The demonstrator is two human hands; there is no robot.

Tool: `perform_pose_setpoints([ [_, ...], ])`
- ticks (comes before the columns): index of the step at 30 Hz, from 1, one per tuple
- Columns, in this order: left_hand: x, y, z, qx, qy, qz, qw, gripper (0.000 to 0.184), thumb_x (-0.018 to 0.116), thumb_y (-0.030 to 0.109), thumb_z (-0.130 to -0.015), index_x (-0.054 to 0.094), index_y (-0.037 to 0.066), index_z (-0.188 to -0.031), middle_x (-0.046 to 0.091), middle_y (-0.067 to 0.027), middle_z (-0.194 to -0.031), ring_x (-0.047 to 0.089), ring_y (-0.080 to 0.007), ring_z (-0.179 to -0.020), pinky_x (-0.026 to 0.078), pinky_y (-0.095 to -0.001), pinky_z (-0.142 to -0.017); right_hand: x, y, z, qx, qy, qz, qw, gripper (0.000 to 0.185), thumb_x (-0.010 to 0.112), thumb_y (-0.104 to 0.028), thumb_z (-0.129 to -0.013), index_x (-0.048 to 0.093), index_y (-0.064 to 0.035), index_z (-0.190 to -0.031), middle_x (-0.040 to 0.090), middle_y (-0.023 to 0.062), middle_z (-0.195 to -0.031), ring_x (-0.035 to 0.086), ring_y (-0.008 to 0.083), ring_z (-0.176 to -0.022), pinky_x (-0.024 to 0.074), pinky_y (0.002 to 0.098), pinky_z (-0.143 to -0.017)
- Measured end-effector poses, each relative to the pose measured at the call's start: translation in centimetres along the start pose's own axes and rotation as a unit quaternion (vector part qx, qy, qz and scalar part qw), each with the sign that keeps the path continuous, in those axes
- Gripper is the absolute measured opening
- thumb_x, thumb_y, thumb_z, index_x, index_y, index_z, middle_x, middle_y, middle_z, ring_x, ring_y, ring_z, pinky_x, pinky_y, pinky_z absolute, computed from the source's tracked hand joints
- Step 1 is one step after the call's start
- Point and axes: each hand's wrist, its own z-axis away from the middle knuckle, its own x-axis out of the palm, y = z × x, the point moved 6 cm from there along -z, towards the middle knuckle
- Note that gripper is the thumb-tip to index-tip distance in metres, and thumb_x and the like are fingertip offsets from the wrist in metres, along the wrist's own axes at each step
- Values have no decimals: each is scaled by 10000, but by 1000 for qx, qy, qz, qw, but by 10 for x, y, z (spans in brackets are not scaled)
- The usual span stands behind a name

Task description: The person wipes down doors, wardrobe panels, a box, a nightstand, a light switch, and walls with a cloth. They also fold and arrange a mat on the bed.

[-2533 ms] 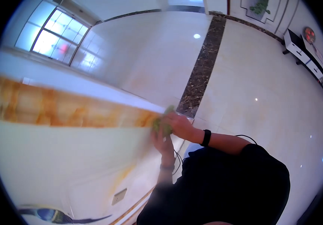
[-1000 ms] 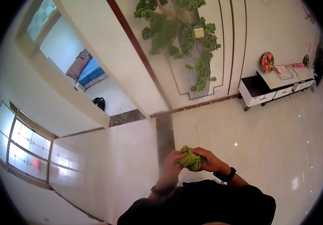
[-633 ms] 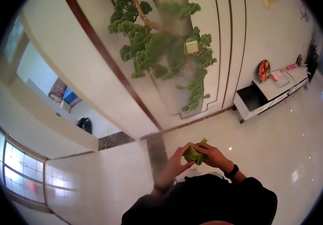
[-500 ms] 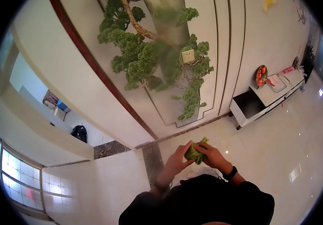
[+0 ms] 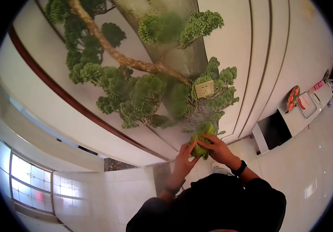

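A bunched green cloth [image 5: 200, 150] is held between my two hands, in front of my body and close to the wall. My left hand [image 5: 182, 159] grips its left side, with fingers bent against the fabric. From the right, my right hand [image 5: 220, 150] closes over the cloth, thumb and fingers pressing into it. A dark band circles my right wrist. Folds of the cloth stick out above and below my fingers; the part between my palms is hidden.
A wall with a painted tree mural [image 5: 135, 89] stands directly ahead, with a socket plate [image 5: 204, 89] on it. To the right is a low white cabinet [image 5: 296, 116] carrying a tray [image 5: 308, 104] and a round decorated plate [image 5: 293, 98]. Glossy tiles [image 5: 131, 193] cover the floor.
My view has moved nearer the wall and turned, so the mural looks larger and the cabinet lies farther right. Both hands still hold the cloth, and its folds have shifted slightly.
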Motion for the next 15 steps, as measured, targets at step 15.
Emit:
perform_pose_setpoints([
  [15,50,-60,-181,12,182,-119,976,602,723,-42,-714,605,112,-1284,598,-183,-1063,603,-346,-913,514,-421,-757,-23,155,-133,-75,78,-11,994,541,629,108,-654,681,-75,-1161,603,103,-1292,591,330,-955,522,392,-805],
])
